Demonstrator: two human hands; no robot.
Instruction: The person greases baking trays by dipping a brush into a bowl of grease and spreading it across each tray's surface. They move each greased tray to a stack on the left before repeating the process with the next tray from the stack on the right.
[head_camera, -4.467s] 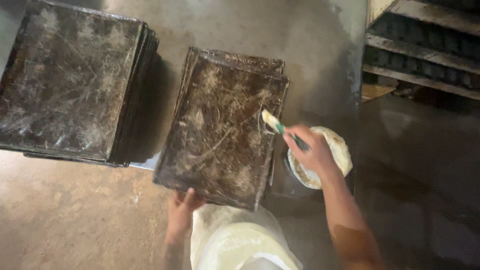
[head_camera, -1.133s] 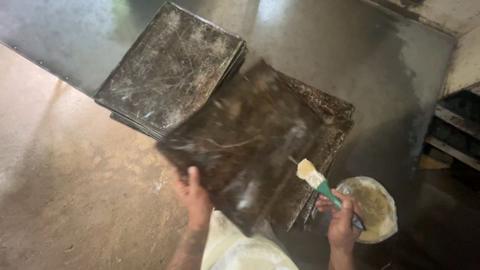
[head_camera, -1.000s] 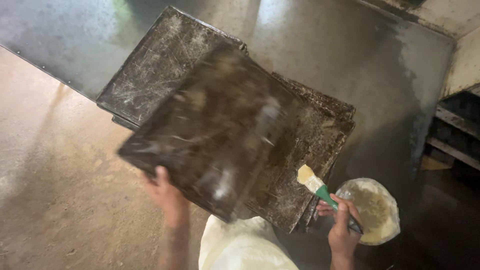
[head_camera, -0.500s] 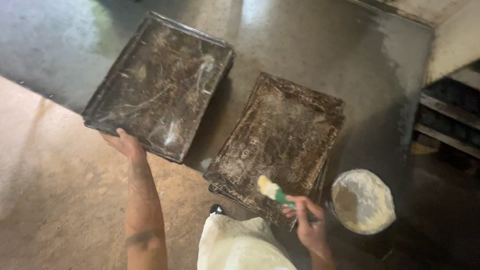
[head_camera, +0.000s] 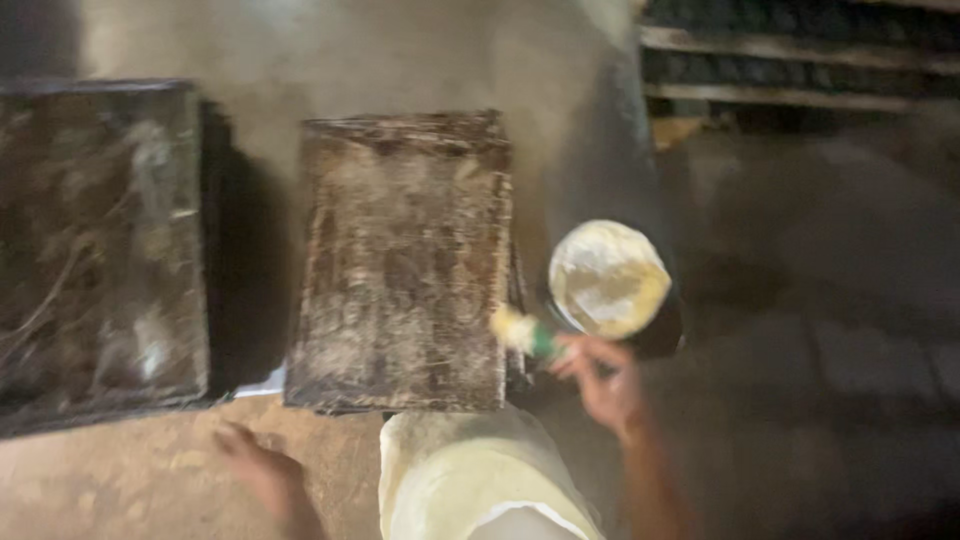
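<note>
The picture is blurred by motion. My right hand (head_camera: 600, 385) holds a green-handled brush (head_camera: 525, 333) by the right edge of the middle stack of dark, greasy baking trays (head_camera: 405, 265). Just right of the brush sits a round bowl (head_camera: 608, 278) of pale yellowish grease. My left hand (head_camera: 262, 470) hangs free over the floor below the gap between the two stacks, holding nothing. A second stack of dark trays (head_camera: 95, 245) lies to the left.
The trays and bowl rest on a stained concrete floor (head_camera: 130, 480). A shelf rack (head_camera: 800, 60) runs along the upper right. My pale apron (head_camera: 470, 480) fills the lower middle.
My left hand carried the top tray over to the left stack, set it down and let go. My right hand stayed by the bowl with the brush. The camera view swung.
</note>
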